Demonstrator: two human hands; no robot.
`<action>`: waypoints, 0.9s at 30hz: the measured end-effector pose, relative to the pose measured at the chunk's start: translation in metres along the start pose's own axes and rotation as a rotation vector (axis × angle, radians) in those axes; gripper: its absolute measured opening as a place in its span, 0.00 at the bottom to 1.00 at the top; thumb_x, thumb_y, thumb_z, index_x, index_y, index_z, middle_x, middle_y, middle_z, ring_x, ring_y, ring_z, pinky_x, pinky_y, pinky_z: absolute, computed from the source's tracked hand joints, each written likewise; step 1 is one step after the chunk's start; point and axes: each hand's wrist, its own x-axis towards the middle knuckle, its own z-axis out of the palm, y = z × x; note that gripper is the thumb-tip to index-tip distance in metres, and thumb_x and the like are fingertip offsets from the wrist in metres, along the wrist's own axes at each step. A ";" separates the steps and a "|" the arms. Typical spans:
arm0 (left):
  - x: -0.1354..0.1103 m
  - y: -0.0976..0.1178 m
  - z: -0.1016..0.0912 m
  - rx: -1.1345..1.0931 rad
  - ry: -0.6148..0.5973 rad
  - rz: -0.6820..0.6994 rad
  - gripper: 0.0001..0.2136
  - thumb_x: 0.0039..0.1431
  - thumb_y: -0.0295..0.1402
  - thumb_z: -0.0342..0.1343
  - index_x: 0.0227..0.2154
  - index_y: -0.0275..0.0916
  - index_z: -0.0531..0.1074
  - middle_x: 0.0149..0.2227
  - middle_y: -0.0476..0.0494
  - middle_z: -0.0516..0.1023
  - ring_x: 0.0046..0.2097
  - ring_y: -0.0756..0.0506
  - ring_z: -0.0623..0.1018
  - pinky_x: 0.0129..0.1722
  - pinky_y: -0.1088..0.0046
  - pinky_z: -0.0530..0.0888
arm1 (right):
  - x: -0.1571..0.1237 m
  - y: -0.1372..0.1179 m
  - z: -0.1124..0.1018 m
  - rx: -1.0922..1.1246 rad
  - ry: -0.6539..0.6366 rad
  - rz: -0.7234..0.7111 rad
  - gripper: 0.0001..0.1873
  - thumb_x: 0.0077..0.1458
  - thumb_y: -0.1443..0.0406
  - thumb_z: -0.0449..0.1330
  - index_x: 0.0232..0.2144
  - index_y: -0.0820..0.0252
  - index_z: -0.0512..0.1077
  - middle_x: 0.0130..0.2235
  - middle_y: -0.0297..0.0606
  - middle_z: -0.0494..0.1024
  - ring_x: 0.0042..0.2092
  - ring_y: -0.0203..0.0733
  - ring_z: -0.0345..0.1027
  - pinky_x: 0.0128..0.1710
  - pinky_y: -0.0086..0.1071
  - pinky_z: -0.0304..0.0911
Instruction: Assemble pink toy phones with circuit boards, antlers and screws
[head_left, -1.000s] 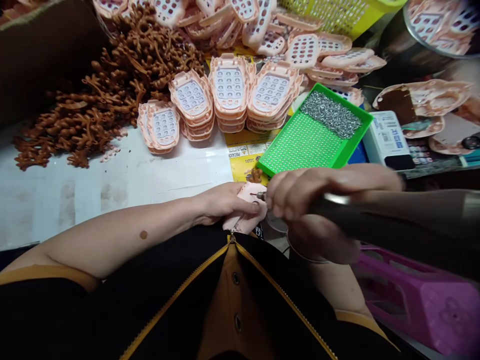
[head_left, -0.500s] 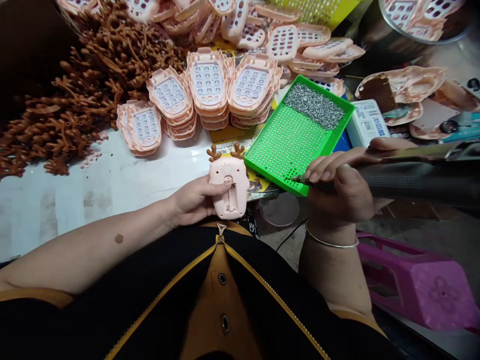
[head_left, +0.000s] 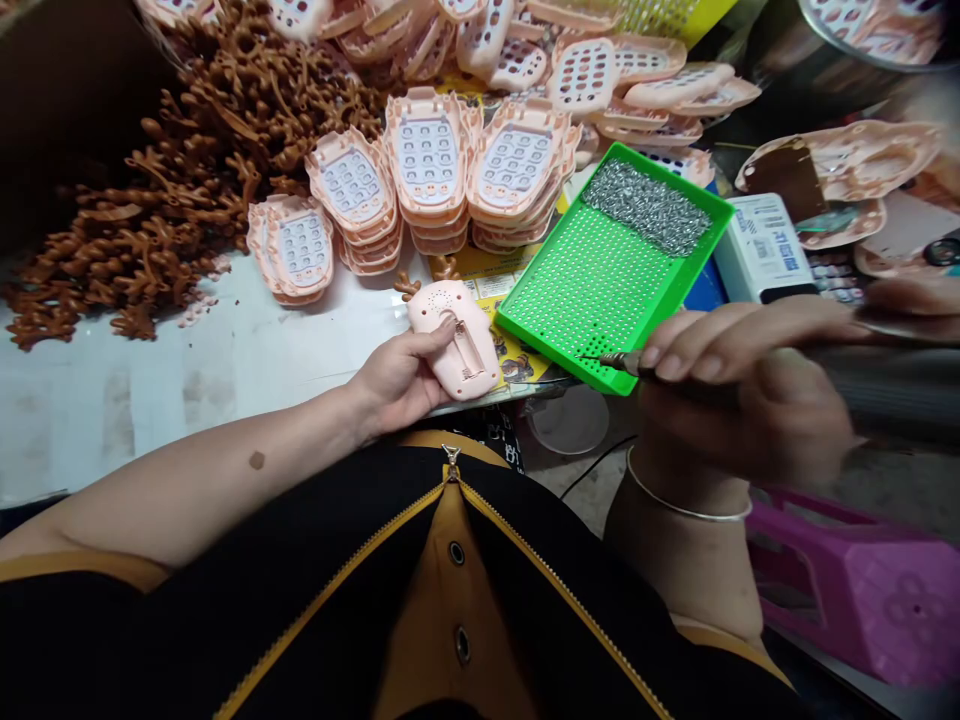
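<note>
Near the middle of the frame, my left hand [head_left: 397, 380] is curling around a pink toy phone [head_left: 457, 340], with the thumb lying across its back. It is resting face-down at the tabletop's [head_left: 150, 370] near edge. Right of centre, my right hand [head_left: 742, 390] is pinching a screwdriver [head_left: 622, 361], and its tip is touching the near corner of the green tray [head_left: 600, 280]. The heap of screws [head_left: 646, 207] is sitting at the tray's far end.

I am judging the work as midway. The antlers are already sitting on the phone's top, but I cannot make out any screws in its back.

Stacks of keypad fronts [head_left: 427, 150] are crowding the upper middle of the white tabletop. A pile of brown antlers [head_left: 187, 190] is filling the upper left, and a white box [head_left: 765, 245] is lying right of the tray. A yellow basket [head_left: 675, 15] is showing at the top edge and a purple stool [head_left: 855, 590] at the lower right.
</note>
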 end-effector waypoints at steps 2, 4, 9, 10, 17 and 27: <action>0.002 -0.001 0.000 -0.010 -0.007 0.005 0.12 0.60 0.26 0.57 0.46 0.33 0.73 0.41 0.37 0.82 0.48 0.39 0.80 0.57 0.45 0.72 | 0.000 -0.014 0.018 0.060 -0.016 -0.202 0.13 0.52 0.61 0.63 0.19 0.54 0.66 0.19 0.27 0.57 0.19 0.34 0.53 0.19 0.35 0.54; 0.003 -0.002 0.000 -0.013 -0.021 0.005 0.11 0.61 0.27 0.57 0.46 0.32 0.73 0.41 0.36 0.82 0.49 0.38 0.80 0.56 0.44 0.72 | -0.002 -0.021 0.035 0.097 -0.045 -0.224 0.14 0.54 0.61 0.62 0.19 0.55 0.66 0.18 0.27 0.58 0.18 0.32 0.54 0.17 0.34 0.55; 0.003 -0.005 -0.001 -0.004 -0.047 0.023 0.11 0.62 0.28 0.56 0.46 0.32 0.72 0.40 0.35 0.82 0.47 0.38 0.81 0.54 0.45 0.73 | -0.011 -0.017 0.055 0.079 -0.196 -0.086 0.16 0.57 0.57 0.60 0.21 0.55 0.64 0.19 0.27 0.61 0.20 0.34 0.59 0.21 0.33 0.62; 0.003 -0.005 -0.001 -0.001 -0.051 0.025 0.11 0.62 0.28 0.56 0.46 0.32 0.72 0.39 0.35 0.82 0.46 0.38 0.81 0.54 0.45 0.74 | -0.013 -0.016 0.054 0.075 -0.220 -0.079 0.16 0.58 0.57 0.60 0.22 0.55 0.64 0.19 0.28 0.61 0.21 0.34 0.59 0.23 0.33 0.63; 0.004 -0.005 -0.002 0.008 -0.076 0.020 0.09 0.62 0.28 0.55 0.44 0.32 0.73 0.39 0.34 0.82 0.45 0.38 0.81 0.54 0.48 0.74 | -0.019 -0.003 0.054 0.008 -0.284 -0.033 0.16 0.59 0.56 0.58 0.22 0.53 0.63 0.20 0.29 0.63 0.22 0.36 0.59 0.24 0.36 0.64; 0.003 -0.004 0.000 0.050 -0.064 0.020 0.10 0.62 0.27 0.55 0.46 0.33 0.73 0.40 0.34 0.82 0.44 0.39 0.82 0.52 0.50 0.76 | -0.015 0.013 0.056 0.130 -0.375 -0.079 0.09 0.57 0.63 0.62 0.26 0.54 0.67 0.20 0.25 0.65 0.20 0.32 0.62 0.20 0.32 0.60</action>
